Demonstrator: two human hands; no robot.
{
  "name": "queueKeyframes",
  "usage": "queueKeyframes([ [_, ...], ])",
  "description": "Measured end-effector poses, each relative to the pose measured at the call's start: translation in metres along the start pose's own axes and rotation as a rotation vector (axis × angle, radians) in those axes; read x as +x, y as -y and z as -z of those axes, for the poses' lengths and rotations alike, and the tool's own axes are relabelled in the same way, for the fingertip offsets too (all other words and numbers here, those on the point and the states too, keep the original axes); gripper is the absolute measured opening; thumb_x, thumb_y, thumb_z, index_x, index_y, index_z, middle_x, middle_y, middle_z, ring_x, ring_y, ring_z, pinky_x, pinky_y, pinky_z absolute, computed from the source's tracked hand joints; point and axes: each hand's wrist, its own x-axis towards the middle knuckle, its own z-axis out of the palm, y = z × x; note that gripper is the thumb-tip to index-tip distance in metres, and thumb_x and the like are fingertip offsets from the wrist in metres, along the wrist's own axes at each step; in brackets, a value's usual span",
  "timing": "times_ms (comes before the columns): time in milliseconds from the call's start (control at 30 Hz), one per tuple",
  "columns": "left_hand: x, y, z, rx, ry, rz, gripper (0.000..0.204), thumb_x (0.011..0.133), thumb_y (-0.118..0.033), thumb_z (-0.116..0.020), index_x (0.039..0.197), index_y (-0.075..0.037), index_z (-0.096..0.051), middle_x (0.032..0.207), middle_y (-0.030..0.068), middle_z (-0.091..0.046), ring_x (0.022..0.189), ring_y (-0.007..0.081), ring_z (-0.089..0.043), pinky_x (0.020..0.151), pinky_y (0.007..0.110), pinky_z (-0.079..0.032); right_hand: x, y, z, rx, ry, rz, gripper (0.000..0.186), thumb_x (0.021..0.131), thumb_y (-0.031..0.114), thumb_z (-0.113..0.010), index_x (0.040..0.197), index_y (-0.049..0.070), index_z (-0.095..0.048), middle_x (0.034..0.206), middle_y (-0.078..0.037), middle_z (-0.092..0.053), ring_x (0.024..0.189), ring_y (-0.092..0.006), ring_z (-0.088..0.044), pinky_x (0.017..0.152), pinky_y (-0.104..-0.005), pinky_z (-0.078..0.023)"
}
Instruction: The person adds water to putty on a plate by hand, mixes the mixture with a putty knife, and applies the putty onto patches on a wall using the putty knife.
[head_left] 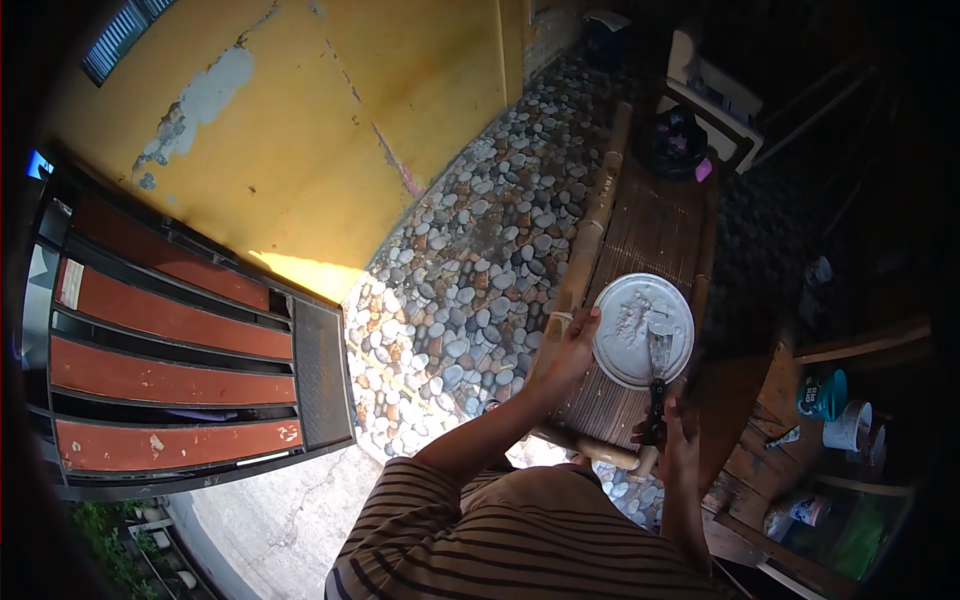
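Observation:
A round white lid bearing lumpy white paste is above a bamboo bench. My left hand grips the lid at its left rim. My right hand is closed on the black handle of a putty knife, whose metal blade lies in the paste on the right half of the lid.
A yellow wall with peeled paint borders the pebbled floor. An orange slatted gate stands at left. A dark bundle rests on the bench's far end, before a pale chair. Several tubs sit on planks at right.

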Motion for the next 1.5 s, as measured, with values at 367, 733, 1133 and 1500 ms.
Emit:
queueKeyframes([
  [367, -0.099, -0.119, 0.126, -0.029, -0.267, -0.256, 0.037, 0.104, -0.044, -0.047, 0.116, -0.011, -0.058, 0.092, -0.0005, -0.064, 0.076, 0.0090, -0.064, 0.059, 0.028, -0.055, -0.003, 0.016, -0.135, -0.770, 0.382, 0.271, 0.026, 0.095, 0.011, -0.064, 0.113, 0.002, -0.047, 0.088, -0.009, -0.064, 0.069, -0.0120, -0.062, 0.059, -0.0316, -0.052],
  [733, -0.160, -0.132, 0.193, -0.195, -0.522, -0.445, 0.031, 0.106, -0.036, -0.044, 0.117, -0.009, -0.056, 0.094, 0.0013, -0.063, 0.070, 0.0074, -0.061, 0.054, 0.024, -0.052, -0.004, 0.033, -0.230, -1.014, 0.694, 0.574, 0.032, 0.092, 0.021, -0.066, 0.117, 0.004, -0.055, 0.098, -0.019, -0.071, 0.093, -0.0357, -0.070, 0.080, -0.0419, -0.054],
  [1133, -0.114, -0.291, 0.299, -0.264, -0.567, -0.542, 0.033, 0.105, -0.038, -0.047, 0.118, -0.009, -0.056, 0.106, 0.0031, -0.063, 0.093, 0.0117, -0.061, 0.079, 0.028, -0.052, 0.047, 0.050, -0.446, -1.161, 0.812, 0.788, 0.034, 0.092, 0.018, -0.067, 0.124, 0.006, -0.064, 0.113, -0.018, -0.069, 0.101, -0.0347, -0.068, 0.087, -0.0402, -0.054],
  [1500, -0.067, -0.405, 0.383, -0.128, -0.528, -0.478, 0.037, 0.106, -0.035, -0.047, 0.125, -0.004, -0.054, 0.114, 0.0065, -0.061, 0.104, 0.0127, -0.057, 0.094, 0.026, -0.045, 0.085, 0.059, -0.599, -1.140, 0.806, 0.745, 0.033, 0.094, 0.016, -0.065, 0.124, 0.004, -0.064, 0.112, -0.019, -0.069, 0.104, -0.0332, -0.068, 0.089, -0.0389, -0.053],
])
